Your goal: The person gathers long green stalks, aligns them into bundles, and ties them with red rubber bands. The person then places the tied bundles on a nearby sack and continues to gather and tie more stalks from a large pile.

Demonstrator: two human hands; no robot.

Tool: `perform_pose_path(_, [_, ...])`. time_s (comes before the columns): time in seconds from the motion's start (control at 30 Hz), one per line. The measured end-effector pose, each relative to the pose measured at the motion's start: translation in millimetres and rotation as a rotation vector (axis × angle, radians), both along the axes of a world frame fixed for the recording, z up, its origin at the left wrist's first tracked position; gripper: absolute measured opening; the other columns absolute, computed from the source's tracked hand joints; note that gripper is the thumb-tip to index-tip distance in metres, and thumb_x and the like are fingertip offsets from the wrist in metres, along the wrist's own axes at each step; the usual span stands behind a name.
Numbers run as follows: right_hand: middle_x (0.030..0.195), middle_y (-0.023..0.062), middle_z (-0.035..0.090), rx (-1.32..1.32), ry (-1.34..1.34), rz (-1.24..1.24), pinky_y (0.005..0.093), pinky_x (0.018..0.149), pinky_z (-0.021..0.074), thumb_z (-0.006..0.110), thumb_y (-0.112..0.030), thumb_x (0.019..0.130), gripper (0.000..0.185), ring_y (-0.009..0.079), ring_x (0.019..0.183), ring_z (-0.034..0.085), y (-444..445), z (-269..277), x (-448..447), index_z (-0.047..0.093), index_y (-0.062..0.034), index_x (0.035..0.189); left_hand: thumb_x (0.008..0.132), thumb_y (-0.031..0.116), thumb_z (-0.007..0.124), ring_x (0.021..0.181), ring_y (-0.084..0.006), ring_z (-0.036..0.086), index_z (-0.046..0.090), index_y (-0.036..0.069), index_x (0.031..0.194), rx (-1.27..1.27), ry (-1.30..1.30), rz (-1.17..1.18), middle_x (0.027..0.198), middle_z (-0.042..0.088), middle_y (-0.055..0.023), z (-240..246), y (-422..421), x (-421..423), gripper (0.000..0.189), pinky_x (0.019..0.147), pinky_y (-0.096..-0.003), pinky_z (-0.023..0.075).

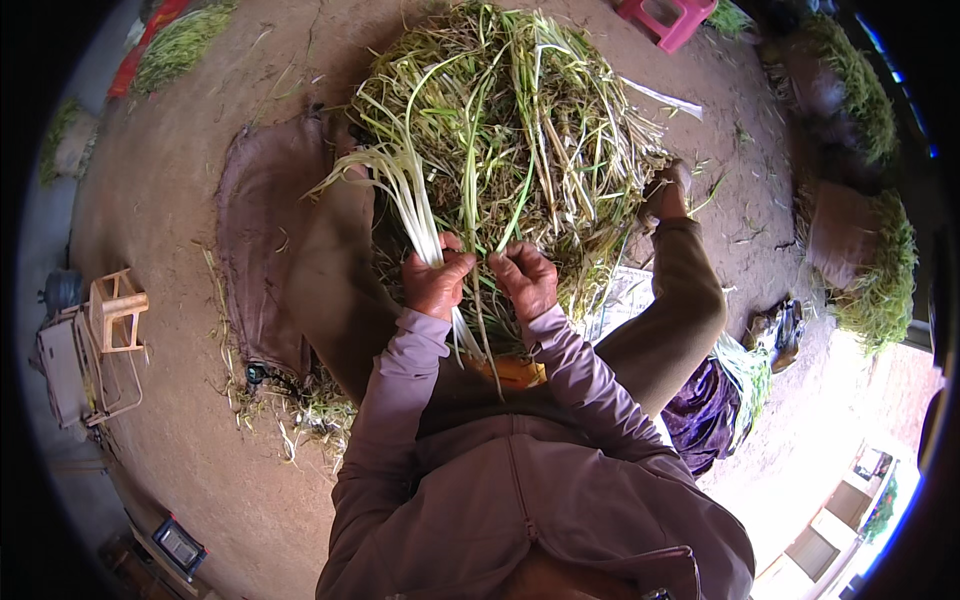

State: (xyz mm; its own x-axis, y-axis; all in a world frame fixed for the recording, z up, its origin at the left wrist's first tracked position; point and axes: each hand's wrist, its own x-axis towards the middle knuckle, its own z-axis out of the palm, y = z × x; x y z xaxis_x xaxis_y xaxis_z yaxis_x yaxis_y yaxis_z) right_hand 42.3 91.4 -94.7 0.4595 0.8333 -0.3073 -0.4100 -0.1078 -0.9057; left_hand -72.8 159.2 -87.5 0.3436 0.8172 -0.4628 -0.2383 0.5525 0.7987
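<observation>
My left hand (439, 281) is closed around a bunch of pale, flat-leaved stalks (415, 206), whose white lower ends stick out below the fist. At its thumb tip, a long green stalk (470, 172) runs down to a thin, brownish end (486, 337) over my lap. Close beside it, my right hand (527, 277) pinches a narrow green leaf (517, 206) between thumb and fingers. Beyond both hands, a large heap of tangled green and withered leaves (495, 97) lies on the floor between my legs.
A brown cloth sack (259, 240) lies to the left. More pale stalks (742, 382) rest on purple cloth (701, 412) at right. Covered bundles of greens (877, 262) line the right side. A pink plastic stool (671, 19) stands ahead; a wooden stool (118, 311) is far left.
</observation>
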Motion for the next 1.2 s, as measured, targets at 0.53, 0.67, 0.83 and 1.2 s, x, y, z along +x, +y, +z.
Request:
perform_pose_path(0.53, [0.082, 0.0062, 0.062, 0.009, 0.205, 0.233, 0.0216, 0.052, 0.0387, 0.057, -0.007, 0.082, 0.009, 0.0065, 0.057, 0.047, -69.7, 4.6, 5.9, 0.05, -0.0059, 0.087, 0.081, 0.01, 0.062, 0.038, -0.0018, 0.034, 0.05, 0.005, 0.11, -0.159, -0.14, -0.202, 0.084, 0.063, -0.008, 0.2, 19.3, -10.8, 0.032, 0.034, -0.0173, 0.0279])
perform_pose_path(0.67, [0.067, 0.0012, 0.056, -0.134, 0.328, 0.081, 0.0206, 0.041, 0.0321, 0.053, -0.016, 0.084, 0.008, 0.0074, 0.046, 0.043, -5.4, -9.4, 13.0, 0.054, -0.0086, 0.086, 0.084, 0.012, 0.058, 0.04, -0.0008, 0.034, 0.05, 0.004, 0.112, -0.21, -0.227, -0.272, 0.083, 0.061, -0.0054, -7.1, 13.2, -9.5, 0.03, 0.035, -0.0161, 0.0274])
perform_pose_path(0.83, [0.07, -0.0016, 0.06, -0.05, 0.508, 0.067, 0.0196, 0.043, 0.0326, 0.062, -0.022, 0.083, 0.013, 0.0062, 0.05, 0.046, 25.7, -16.9, 5.5, 0.062, -0.0102, 0.089, 0.085, 0.015, 0.058, 0.041, -0.0008, 0.035, 0.052, 0.005, 0.108, -0.205, -0.214, -0.266, 0.08, 0.058, -0.0035, -4.7, 12.7, -11.0, 0.026, 0.035, -0.0159, 0.026])
perform_pose_path(1.2, [0.068, -0.0019, 0.054, 0.049, -0.28, 0.378, 0.0216, 0.048, 0.0359, 0.058, -0.014, 0.086, 0.01, 0.0064, 0.055, 0.045, -21.6, -15.8, 40.7, 0.059, -0.0053, 0.089, 0.083, 0.022, 0.062, 0.035, -0.0034, 0.033, 0.058, 0.005, 0.09, -0.017, -0.03, -0.125, 0.083, 0.063, -0.0111, -7.9, 25.5, -19.1, 0.018, 0.031, -0.018, 0.0236])
